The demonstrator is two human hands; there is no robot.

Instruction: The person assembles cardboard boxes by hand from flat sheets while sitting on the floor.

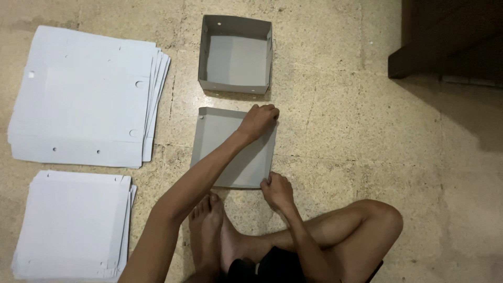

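Observation:
A grey cardboard box blank (222,144) lies on the floor in front of my crossed legs, partly folded, with its right side raised. My left hand (258,120) reaches across and grips the far right corner of that raised side. My right hand (276,189) pinches the near right corner of the same piece. Just beyond it stands a finished open grey box (236,55), upright and empty.
Two stacks of flat white-grey cardboard sheets lie on the left: a larger one (86,97) at the back and a smaller one (73,225) nearer. Dark wooden furniture (450,36) fills the top right corner. My bare feet (212,230) rest below the blank.

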